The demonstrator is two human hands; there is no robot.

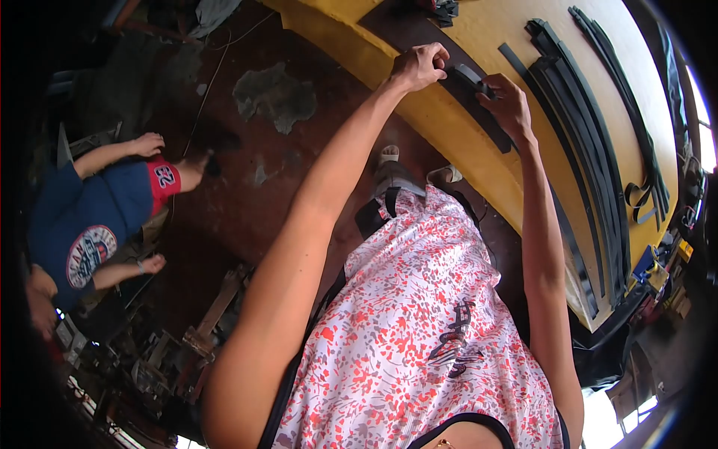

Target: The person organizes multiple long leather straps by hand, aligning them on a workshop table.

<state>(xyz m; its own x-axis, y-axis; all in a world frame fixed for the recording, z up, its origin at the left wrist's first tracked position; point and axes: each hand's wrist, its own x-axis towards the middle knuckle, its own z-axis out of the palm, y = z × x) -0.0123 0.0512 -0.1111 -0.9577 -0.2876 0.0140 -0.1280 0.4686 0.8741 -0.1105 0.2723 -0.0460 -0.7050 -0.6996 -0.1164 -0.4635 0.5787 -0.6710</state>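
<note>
My left hand [422, 67] is over a wide dark strip [475, 112] near the table's edge, fingers curled together. What is between those fingers, if anything, is too small to make out. Just to the right, my right hand [508, 105] grips a slim grey-and-black object [470, 75]. Its grey end points toward my left hand; its exact kind does not show. The wide dark strip lies flat on the yellow tabletop [516, 179] beneath both hands.
Long black strips [580, 120] lie bundled on the table to the right, with another bundle [628, 97] beyond. A black bundle [441, 11] sits at the far edge. To the left, a person in a blue shirt [93, 224] is near cluttered metal parts [202, 337].
</note>
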